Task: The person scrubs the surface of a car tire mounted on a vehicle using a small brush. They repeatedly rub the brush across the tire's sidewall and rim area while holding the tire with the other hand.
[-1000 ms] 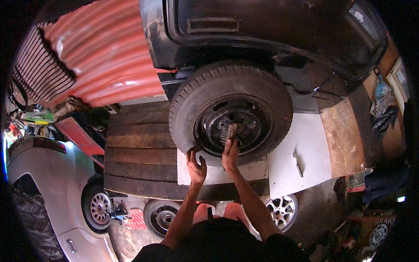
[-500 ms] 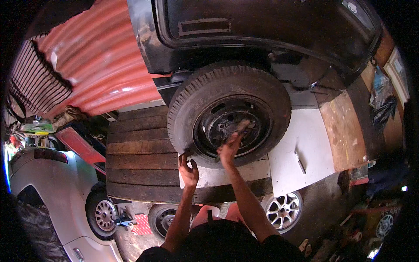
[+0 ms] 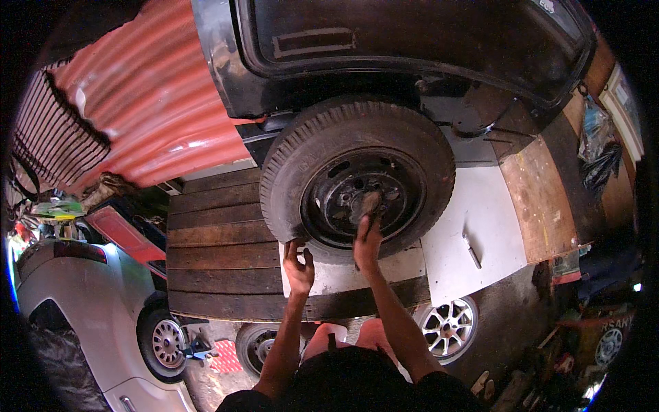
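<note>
Brush (image 3: 371, 202) over the wheel's (image 3: 343, 187) dark middle, in the right grip (image 3: 367, 248)

From where I stand, the step in hand looks like brushing the wheel's face. The right grip is clamped on what seems to be a brush, its head just beyond the fingers; blur hides whether the bristles touch. The wheel sits directly ahead of that grip on the plank tabletop (image 3: 223, 237), its face toward the person. The left grip (image 3: 300, 272) holds nothing that I can see: fingers curled, thumb apart, at the tyre's near edge, though I can't tell if they press on it.

Off to the right of the working grip, well apart, a slim tool (image 3: 472, 253) lies on a white board (image 3: 473, 206). Ahead, beyond the wheel, is a black car body (image 3: 309, 93).

As I judge it, another stroke calls for a firm hold on the brush, its bristles flat to the metal and the wheel steadied.
</note>
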{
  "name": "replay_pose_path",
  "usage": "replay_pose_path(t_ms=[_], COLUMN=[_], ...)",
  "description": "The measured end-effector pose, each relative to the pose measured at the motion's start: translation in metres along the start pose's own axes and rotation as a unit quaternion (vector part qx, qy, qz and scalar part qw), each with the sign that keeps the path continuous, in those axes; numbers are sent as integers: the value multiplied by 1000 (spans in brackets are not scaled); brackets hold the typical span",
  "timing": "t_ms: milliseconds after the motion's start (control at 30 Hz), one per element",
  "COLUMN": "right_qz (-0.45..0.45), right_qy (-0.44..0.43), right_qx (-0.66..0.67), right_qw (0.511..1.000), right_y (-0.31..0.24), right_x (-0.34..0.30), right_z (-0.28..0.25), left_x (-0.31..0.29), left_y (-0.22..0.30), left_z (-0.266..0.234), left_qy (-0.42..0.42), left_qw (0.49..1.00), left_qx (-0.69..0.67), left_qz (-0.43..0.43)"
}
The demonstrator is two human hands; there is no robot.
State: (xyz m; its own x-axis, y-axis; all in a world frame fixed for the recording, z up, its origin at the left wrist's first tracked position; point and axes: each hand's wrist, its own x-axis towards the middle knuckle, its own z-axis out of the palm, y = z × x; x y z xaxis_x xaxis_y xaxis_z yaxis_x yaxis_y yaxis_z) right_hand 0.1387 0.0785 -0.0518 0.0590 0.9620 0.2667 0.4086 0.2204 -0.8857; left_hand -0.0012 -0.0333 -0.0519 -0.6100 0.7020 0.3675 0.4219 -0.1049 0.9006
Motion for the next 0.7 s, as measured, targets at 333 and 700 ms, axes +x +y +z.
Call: replay_pose_path(t_ms=[333,700], right_qz=[70,-40], right_qy=[-88,-7], right_qx=[-75,-226], right_qw=[991,973], right_y=[-37,106], right_x=[27,-7], right_z=[-37,-67], left_x=[-21,-20], left_y=[-5,-6], left_z=[-12,15], left_qy=[-20,-46], left_qw=[999,998], left_qx=[25,-16], left_qz=[-21,-34])
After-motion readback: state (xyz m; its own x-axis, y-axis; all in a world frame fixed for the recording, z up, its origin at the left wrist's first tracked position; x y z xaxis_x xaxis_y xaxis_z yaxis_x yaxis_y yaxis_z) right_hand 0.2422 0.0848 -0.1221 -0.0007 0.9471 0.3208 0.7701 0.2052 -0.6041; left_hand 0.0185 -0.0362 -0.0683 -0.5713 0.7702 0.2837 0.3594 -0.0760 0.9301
